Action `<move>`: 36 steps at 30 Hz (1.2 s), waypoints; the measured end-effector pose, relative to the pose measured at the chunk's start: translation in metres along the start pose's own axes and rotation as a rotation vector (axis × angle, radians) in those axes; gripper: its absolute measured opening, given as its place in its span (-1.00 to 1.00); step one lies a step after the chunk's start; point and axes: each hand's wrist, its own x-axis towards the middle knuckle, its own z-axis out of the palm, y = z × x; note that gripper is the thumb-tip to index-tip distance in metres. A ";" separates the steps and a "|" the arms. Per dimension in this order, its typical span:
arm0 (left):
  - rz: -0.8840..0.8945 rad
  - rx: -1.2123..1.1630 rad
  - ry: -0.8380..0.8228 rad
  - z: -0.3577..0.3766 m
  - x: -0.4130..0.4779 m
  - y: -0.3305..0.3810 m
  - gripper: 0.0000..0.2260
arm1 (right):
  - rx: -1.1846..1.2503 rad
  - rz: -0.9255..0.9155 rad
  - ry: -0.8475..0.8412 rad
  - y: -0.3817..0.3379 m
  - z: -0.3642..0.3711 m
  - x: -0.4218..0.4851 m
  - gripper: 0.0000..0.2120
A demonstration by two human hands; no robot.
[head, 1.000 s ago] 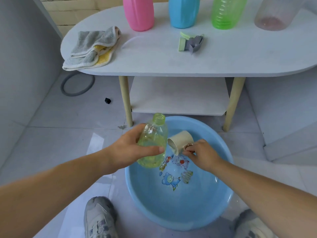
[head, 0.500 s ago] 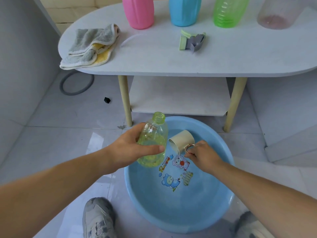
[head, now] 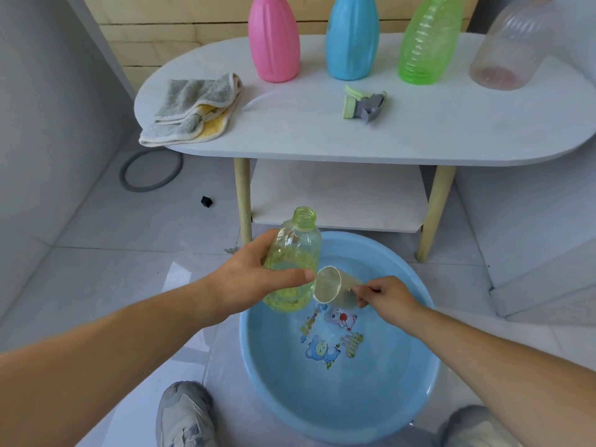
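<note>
My left hand (head: 258, 279) grips a small clear yellow-green bottle (head: 295, 253), uncapped and nearly upright, over the left rim of a blue basin (head: 380, 408) on the floor. My right hand (head: 383, 296) pinches the handle of a small beige cup (head: 335, 287). The cup lies tipped on its side with its mouth turned toward me and to the left, right beside the bottle's lower body. Cartoon pictures mark the basin's bottom.
A white oval table (head: 419, 130) stands behind the basin with a folded grey-yellow cloth (head: 193, 108), a spray nozzle (head: 364, 104), and pink (head: 274, 40), blue (head: 351, 37), green (head: 425, 43) and clear (head: 512, 50) bottles. My shoes (head: 183, 417) flank the basin. A grey ring (head: 151, 171) lies on the floor.
The cup has dropped from near the bottle's neck to beside its lower body and turned its mouth toward me. The bottle has stayed in place.
</note>
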 end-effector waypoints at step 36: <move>0.214 -0.181 0.027 0.018 -0.049 0.045 -0.34 | 0.450 -0.570 0.298 -0.198 -0.138 -0.180 -0.49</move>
